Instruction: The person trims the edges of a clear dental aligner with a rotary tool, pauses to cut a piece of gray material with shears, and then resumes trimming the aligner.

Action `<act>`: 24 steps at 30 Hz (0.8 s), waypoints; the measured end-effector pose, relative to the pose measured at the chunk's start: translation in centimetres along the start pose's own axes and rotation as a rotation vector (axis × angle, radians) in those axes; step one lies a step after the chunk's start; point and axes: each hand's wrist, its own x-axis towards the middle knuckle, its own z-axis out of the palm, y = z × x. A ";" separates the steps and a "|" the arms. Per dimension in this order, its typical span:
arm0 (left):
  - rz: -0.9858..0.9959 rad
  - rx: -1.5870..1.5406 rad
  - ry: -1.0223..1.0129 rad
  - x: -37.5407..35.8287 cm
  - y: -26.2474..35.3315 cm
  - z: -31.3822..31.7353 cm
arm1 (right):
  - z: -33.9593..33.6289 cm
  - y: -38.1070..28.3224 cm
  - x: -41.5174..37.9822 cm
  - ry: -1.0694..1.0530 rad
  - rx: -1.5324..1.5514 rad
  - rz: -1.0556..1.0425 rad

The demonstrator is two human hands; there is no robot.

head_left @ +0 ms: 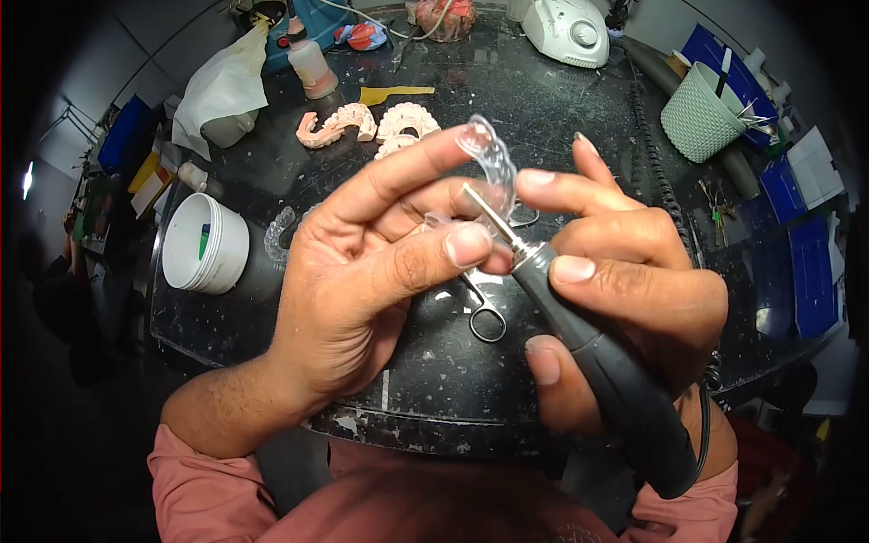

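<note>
My left hand (362, 244) is closed on a clear dental aligner (497, 161), with the index finger inside its upper curve and the thumb below. In my right hand (625, 262) is a black rotary handpiece (602, 357), its cord trailing down at the right. The bur at its tip (489, 213) lies right by the aligner's inner side; whether it touches cannot be made out. My right index fingertip rests against the aligner's outer edge. Below the hands, a pair of scissors (487, 321) lies on the table, partly hidden. Another clear aligner (281, 233) lies left of my left hand.
Plaster dental models (348, 125) stand beyond my hands, near a yellow strip (396, 94) and a bottle (311, 68). A white tub (206, 242) is at left. On the right are a green basket (701, 113), keys (718, 213) and a coiled cord (656, 154). A white machine (566, 32) stands at the back.
</note>
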 end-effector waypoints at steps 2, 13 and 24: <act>-0.001 0.025 0.040 0.0 -0.2 0.0 | 0.3 0.2 -0.1 0.030 0.061 -0.029; 0.011 0.134 -0.042 -0.4 0.1 -0.5 | -1.0 -0.3 0.1 -0.012 -0.016 -0.024; 0.253 0.451 0.051 -0.5 -0.3 0.0 | -0.4 0.0 0.0 -0.044 0.030 -0.074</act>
